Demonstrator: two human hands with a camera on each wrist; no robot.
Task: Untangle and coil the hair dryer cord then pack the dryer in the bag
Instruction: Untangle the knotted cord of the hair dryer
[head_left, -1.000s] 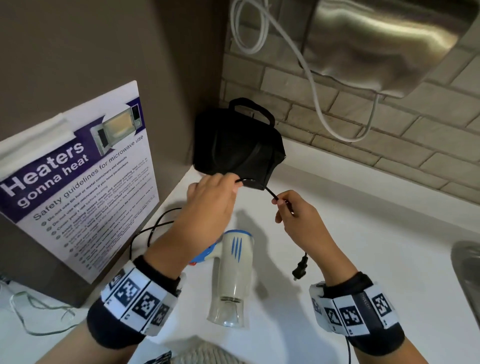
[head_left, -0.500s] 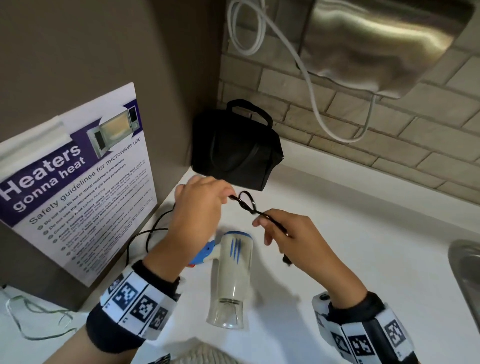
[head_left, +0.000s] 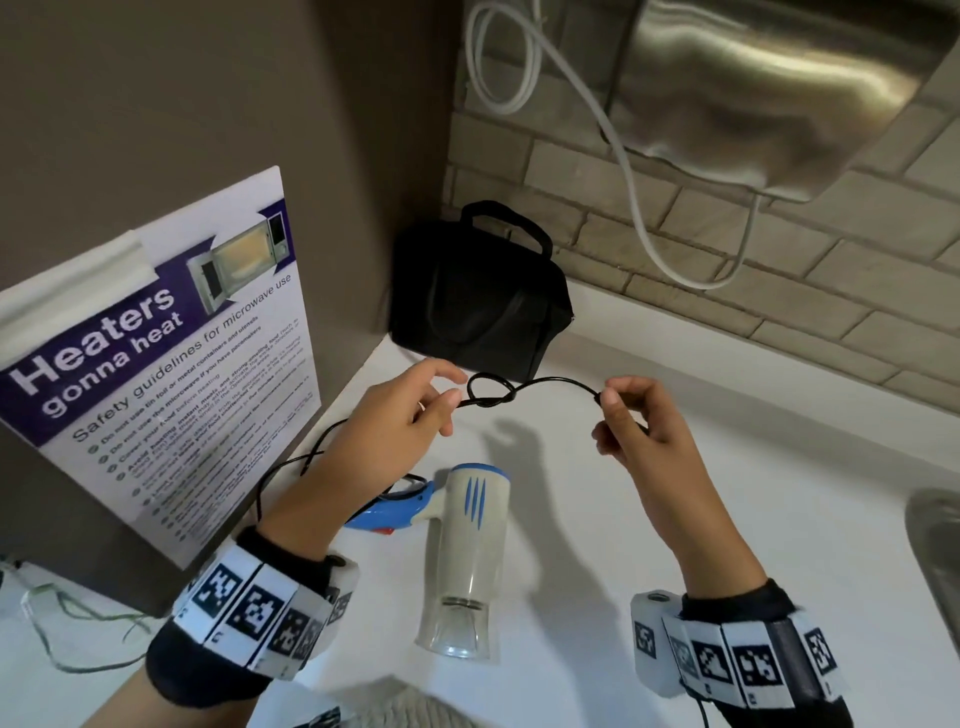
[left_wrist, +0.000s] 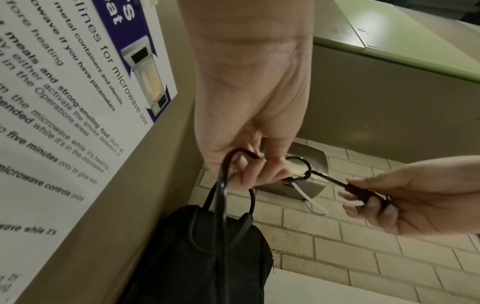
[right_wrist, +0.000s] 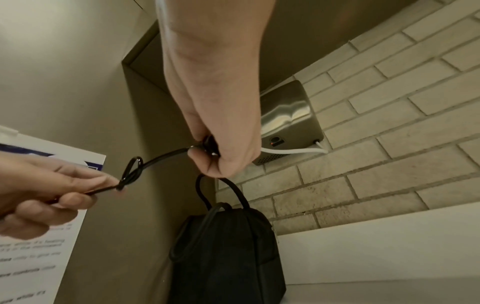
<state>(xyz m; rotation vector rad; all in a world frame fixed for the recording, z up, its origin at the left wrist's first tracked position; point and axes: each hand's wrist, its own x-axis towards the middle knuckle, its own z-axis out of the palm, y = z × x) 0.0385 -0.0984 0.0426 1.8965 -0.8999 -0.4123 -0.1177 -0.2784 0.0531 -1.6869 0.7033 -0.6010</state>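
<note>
Nearest the wearer, on the white counter (head_left: 675, 519), the hair dryer (head_left: 467, 540) lies on its side, clear nozzle toward the camera and blue handle under the left forearm. Just above it both hands are raised, a short run of the black cord (head_left: 550, 383) stretched between them. The left hand (head_left: 395, 426) pinches the cord between thumb and fingertips right beside a loose overhand knot (head_left: 488, 395). The right hand (head_left: 639, 431) is curled round the cord's far end. Beyond the hands, the black bag (head_left: 478, 306) stands upright in the corner against the brick wall (head_left: 779, 270).

Judging by this, the task is at an early stage: the knot is not yet undone, more cord trails in loops on the counter beside the poster (head_left: 156, 364), nothing is coiled, and the dryer is outside the bag. Whether the bag is unzipped I cannot tell.

The head view hides what the right hand encloses; the left wrist view shows it plainly, the thick moulded plug (left_wrist: 363, 194) held in the fingers (left_wrist: 374, 207). That view also shows cord dropping from the left palm in front of the bag. The right wrist view gives the knot edge-on, as a narrow loop just off the left fingertips (right_wrist: 103, 181), and the wall-mounted steel hand dryer (right_wrist: 288, 121) with its white cable.
</note>
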